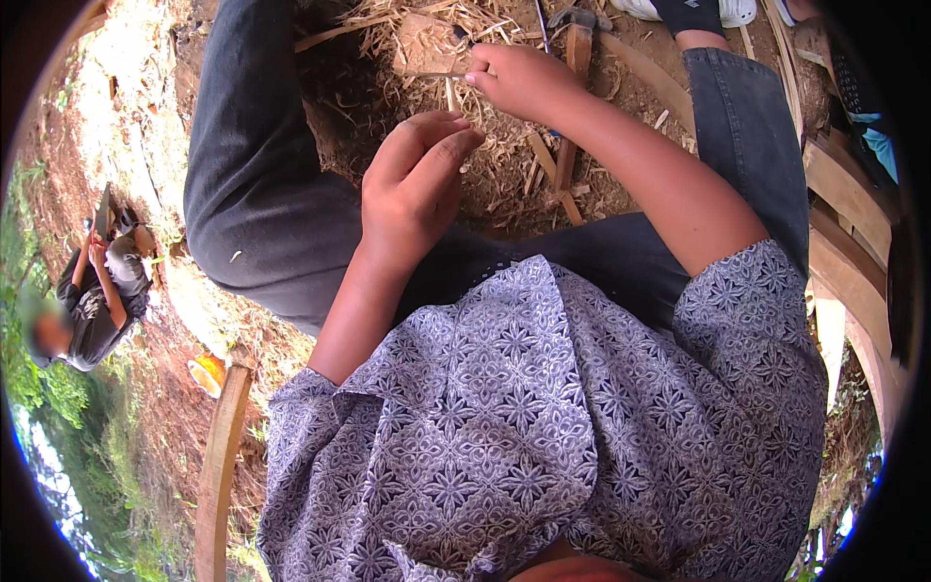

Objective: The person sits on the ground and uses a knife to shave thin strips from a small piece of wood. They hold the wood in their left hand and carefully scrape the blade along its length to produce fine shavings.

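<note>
Right hand pinched on a thin sliver; left hand curled, holding nothing visible. Could snap or prick fingers if bent hard.

This is looking like an open-air, backyard-style woodworking spot rather than any indoor workshop. Reddish bare earth is showing all around, with green plants growing along the left edge. Dry shavings and splinters are lying heaped on the ground between the seated person's legs, and a wooden-handled hammer is resting among them. Rough curved planks are lining the right side, and another person is sitting on the dirt nearby, working.
</note>
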Available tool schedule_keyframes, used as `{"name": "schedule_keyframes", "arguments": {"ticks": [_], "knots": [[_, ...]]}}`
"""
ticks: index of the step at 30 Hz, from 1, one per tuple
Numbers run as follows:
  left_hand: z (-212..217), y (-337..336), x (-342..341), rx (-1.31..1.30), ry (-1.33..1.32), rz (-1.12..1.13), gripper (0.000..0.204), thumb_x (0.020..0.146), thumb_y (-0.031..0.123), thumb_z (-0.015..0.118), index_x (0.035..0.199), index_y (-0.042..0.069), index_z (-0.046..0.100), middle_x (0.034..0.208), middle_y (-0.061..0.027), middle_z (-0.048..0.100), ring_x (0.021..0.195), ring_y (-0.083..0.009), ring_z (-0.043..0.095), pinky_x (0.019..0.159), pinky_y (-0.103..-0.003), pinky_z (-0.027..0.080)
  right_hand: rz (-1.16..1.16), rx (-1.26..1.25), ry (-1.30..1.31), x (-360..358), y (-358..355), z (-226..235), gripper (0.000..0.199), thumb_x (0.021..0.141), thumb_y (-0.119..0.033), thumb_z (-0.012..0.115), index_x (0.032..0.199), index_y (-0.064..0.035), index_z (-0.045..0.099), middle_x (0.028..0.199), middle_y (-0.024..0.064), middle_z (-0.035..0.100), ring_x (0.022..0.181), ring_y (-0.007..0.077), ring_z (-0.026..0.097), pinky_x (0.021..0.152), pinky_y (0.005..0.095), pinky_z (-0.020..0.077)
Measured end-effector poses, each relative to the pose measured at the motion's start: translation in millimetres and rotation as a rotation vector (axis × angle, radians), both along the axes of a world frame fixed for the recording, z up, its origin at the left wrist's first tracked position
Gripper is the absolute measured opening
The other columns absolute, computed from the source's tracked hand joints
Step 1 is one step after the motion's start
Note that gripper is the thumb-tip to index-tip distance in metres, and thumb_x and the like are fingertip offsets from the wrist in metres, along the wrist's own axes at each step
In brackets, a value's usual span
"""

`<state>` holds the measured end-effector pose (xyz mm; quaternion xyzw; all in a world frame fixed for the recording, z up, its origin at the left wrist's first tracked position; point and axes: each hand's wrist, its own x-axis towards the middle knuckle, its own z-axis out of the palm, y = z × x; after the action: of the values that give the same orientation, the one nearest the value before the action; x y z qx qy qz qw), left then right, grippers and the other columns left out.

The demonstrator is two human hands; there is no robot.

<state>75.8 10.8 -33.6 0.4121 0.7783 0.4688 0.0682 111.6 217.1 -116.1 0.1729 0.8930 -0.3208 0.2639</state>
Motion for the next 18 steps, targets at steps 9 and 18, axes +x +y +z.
{"name": "schedule_keyframes", "arguments": {"ticks": [9, 18], "knots": [[3.8, 0.5, 2.0, -0.036, -0.004, -0.093, 0.039, 0.070, -0.009, 0.070, 0.107, 0.005, 0.074, 0.102, -0.0122, 0.069, 0.103, -0.0313, 0.072, 0.083, -0.039, 0.060, 0.050, 0.038, -0.032, -15.2, -1.6, 0.0, 0.024, 0.102, -0.040, 0.061, 0.101, -0.0165, 0.067, 0.086, 0.0081, 0.070, 0.078, 0.0275, 0.069, 0.072, 0.0464, 0.0532], [6.4, -0.7, 1.8, -0.087, -0.029, -0.124, 0.038, 0.073, -0.008, 0.069, 0.108, 0.006, 0.075, 0.106, -0.0118, 0.069, 0.107, -0.0309, 0.071, 0.089, -0.041, 0.061, -0.354, -0.444, -0.309, -0.7, 11.6, 2.8, 0.032, 0.108, -0.040, 0.053, 0.114, -0.0084, 0.057, 0.084, 0.0015, 0.065, 0.064, 0.0102, 0.059, 0.053, 0.0257, 0.0466]]}}
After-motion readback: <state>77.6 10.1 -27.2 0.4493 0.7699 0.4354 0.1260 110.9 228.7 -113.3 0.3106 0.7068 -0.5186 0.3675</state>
